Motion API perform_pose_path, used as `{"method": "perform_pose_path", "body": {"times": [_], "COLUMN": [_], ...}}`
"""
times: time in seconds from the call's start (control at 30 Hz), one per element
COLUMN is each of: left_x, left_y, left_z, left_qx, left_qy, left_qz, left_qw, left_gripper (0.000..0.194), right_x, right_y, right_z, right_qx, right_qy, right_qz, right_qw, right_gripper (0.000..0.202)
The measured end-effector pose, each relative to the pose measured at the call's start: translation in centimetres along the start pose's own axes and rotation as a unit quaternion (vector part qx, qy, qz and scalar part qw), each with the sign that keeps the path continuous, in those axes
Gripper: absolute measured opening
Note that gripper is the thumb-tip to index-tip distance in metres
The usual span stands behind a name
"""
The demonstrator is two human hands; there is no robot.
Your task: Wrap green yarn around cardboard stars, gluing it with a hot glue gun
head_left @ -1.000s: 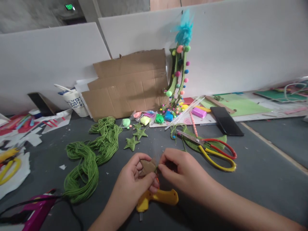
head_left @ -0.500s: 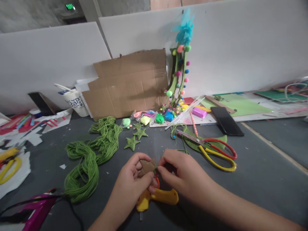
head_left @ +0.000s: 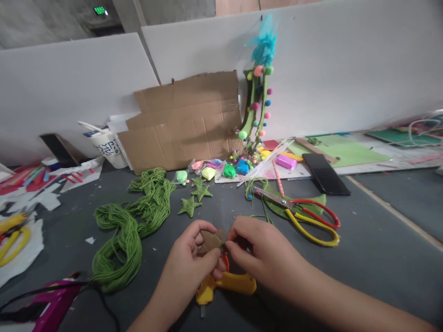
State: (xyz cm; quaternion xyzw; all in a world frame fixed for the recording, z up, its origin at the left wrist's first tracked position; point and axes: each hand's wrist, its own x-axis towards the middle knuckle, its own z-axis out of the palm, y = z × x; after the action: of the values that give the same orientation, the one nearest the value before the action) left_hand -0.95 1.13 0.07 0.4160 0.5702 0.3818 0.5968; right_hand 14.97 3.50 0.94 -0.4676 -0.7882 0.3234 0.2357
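Between the fingers of my left hand (head_left: 197, 256) is a small brown cardboard star (head_left: 210, 240), partly covered by the fingers. My right hand (head_left: 259, 246) pinches at the star's right-hand point, where a bit of green yarn (head_left: 223, 246) shows; its fingertips are closed and mostly hide what they grip. Just below the hands lies a yellow hot glue gun (head_left: 238, 283), with a clear glue stick poking from its end. Beyond the hands rest several green yarn-wrapped stars (head_left: 189, 206), and a loose skein of green yarn (head_left: 119, 249) spreads to the left.
Scissors (head_left: 311, 216) with red and yellow handles lie on green felt at the right, near a black phone (head_left: 325, 174). A purple tool with a cord (head_left: 57, 304) sits front left. Cardboard (head_left: 183, 122) and a pom-pom-decorated green structure (head_left: 254, 106) stand at the back.
Both hands keep nearly the same place and grip at the cardboard star. The view has shifted very slightly; nothing else has visibly moved.
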Motion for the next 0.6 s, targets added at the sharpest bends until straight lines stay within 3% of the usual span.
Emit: {"method": "perform_pose_path", "body": {"times": [0.6], "left_x": [-0.06], "left_y": [0.06], "left_z": [0.14], "left_qx": [0.002], "left_qy": [0.008], "left_qz": [-0.007], "left_qw": [1.000], "left_gripper": [0.027], "right_x": [0.41], "right_y": [0.64], "right_z": [-0.57], "right_qx": [0.019], "right_qy": [0.002], "right_qz": [-0.010], "right_qw": [1.000], "right_gripper": [0.009]}}
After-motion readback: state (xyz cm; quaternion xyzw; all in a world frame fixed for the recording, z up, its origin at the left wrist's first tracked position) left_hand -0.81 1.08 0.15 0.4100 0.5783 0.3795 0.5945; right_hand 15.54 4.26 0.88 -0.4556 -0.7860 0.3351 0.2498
